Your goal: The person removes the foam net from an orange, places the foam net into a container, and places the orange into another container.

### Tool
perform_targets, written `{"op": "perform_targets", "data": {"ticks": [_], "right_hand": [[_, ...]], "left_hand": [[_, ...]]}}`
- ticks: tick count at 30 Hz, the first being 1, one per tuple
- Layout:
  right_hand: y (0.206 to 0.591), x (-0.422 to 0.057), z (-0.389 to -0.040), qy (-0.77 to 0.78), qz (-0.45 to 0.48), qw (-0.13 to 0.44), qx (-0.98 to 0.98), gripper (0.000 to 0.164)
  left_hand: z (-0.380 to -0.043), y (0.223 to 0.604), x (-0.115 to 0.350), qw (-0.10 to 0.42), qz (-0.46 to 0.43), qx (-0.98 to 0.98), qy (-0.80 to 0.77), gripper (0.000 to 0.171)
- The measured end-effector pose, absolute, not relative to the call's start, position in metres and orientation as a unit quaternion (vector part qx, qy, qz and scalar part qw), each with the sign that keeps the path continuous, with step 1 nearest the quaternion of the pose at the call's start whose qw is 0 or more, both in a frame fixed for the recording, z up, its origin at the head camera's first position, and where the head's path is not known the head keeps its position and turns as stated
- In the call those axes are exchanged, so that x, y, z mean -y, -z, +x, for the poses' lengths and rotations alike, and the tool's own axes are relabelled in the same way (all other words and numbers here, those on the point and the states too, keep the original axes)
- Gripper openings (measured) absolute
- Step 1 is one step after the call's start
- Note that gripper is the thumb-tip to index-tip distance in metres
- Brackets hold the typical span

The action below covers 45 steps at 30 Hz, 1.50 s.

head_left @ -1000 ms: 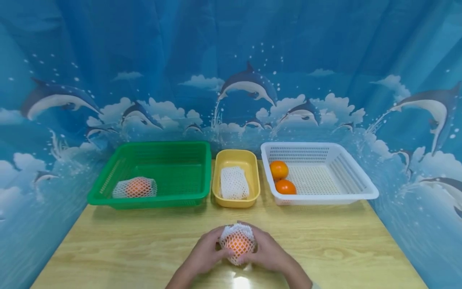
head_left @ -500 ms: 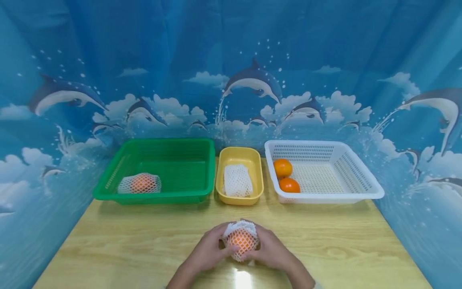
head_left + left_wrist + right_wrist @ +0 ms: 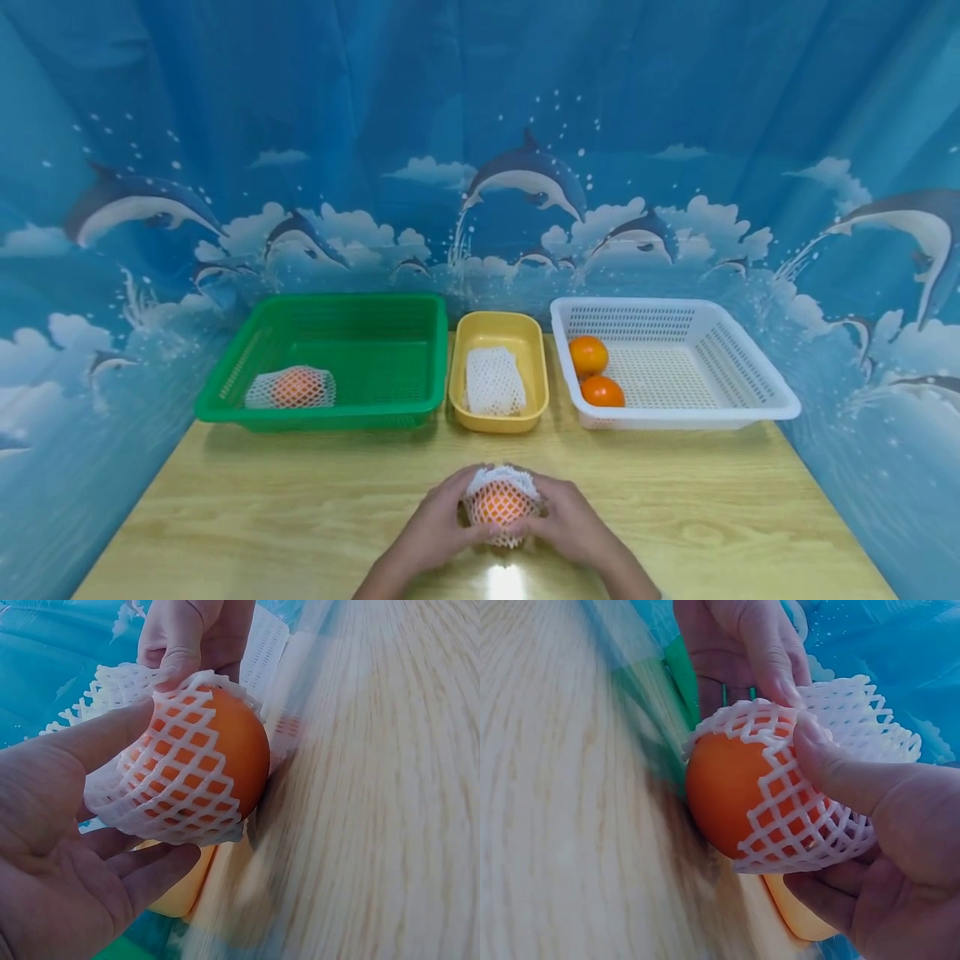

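Between both hands, close over the wooden table, is an orange [image 3: 724,791] inside a white foam net sleeve [image 3: 176,769]. My left hand [image 3: 438,521] grips it from the left, thumb on the near side and fingers curled beneath, as the left wrist view shows. From the other side my right hand [image 3: 566,521] holds the sleeve the same way, thumb pressed on the mesh. The sleeve covers most of the fruit, but its underside toward the table is bare. Loose mesh bunches up at the opposite end.
A green basket [image 3: 375,408] at the back left holds a netted orange [image 3: 297,387]. Flattened foam sleeves [image 3: 493,382] lie in the yellow tray [image 3: 498,423] at centre. In the white basket [image 3: 690,414] at right are two bare oranges [image 3: 602,392]. A dolphin-print curtain [image 3: 480,100] stands behind.
Both hands keep hold of the netted orange in nearly the same place, with small shifts of the fingers and thumbs. The head view has shifted slightly. Baskets and tray stay put.
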State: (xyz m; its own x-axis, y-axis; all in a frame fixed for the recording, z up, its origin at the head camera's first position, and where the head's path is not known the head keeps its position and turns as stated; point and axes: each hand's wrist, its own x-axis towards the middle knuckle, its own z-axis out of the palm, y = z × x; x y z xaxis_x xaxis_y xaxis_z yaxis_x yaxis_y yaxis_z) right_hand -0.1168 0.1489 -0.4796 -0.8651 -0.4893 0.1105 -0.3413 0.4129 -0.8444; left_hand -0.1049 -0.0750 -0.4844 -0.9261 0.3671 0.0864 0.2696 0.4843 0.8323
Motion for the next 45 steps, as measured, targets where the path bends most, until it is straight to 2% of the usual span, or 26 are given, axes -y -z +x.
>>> {"op": "perform_targets", "data": {"ticks": [6,14,22,31,37,45], "right_hand": [[0.4799,-0.1508,-0.1189,0.488,-0.253,0.081,-0.831,0.062],[0.48,-0.1453,-0.1196,0.478,-0.243,0.104,-0.838,0.094],[0.4821,-0.1424,-0.1201,0.463,-0.259,0.111,-0.84,0.097],[0.4796,-0.1438,-0.1203,0.457,-0.255,0.115,-0.845,0.076],[0.479,-0.147,-0.1217,0.477,-0.26,0.113,-0.832,0.062],[0.4795,-0.1478,-0.1242,0.469,-0.275,0.088,-0.835,0.057]], "left_hand": [[-0.105,0.4839,0.076,0.05,0.196,-0.854,-0.479,0.077],[-0.1054,0.4831,0.0764,0.046,0.203,-0.848,-0.487,0.067],[-0.1057,0.4812,0.0776,0.033,0.201,-0.847,-0.491,0.057],[-0.1076,0.4807,0.0754,0.051,0.182,-0.849,-0.494,0.061],[-0.1078,0.4804,0.0742,0.041,0.18,-0.862,-0.473,0.066],[-0.109,0.479,0.0723,0.04,0.173,-0.863,-0.473,0.075]]}}
